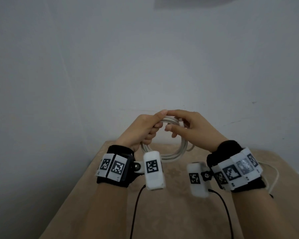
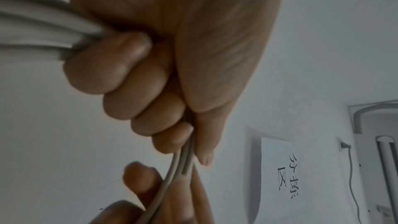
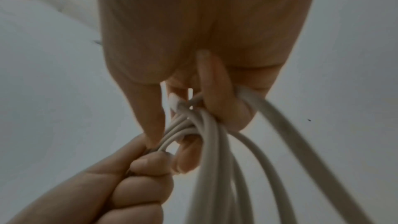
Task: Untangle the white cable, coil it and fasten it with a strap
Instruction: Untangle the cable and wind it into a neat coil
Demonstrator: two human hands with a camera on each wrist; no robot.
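The white cable (image 1: 175, 155) hangs as a round coil of several loops, held up in the air above the table between both hands. My left hand (image 1: 146, 128) grips the top left of the coil in a fist, its fingers (image 2: 129, 81) curled round the bundled strands (image 2: 43, 28). My right hand (image 1: 183, 125) holds the top of the coil beside it, fingertips meeting the left thumb. From the right wrist, a finger (image 3: 217, 91) hooks round the strands (image 3: 206, 134). A loose tail of cable (image 1: 273, 176) trails off to the right. No strap is visible.
A table with a beige cloth (image 1: 171, 213) lies below the hands, against a pale wall (image 1: 145, 57). Black leads (image 1: 136, 209) run from the wrist cameras. The left wrist view shows a paper sign (image 2: 277, 173) on the wall.
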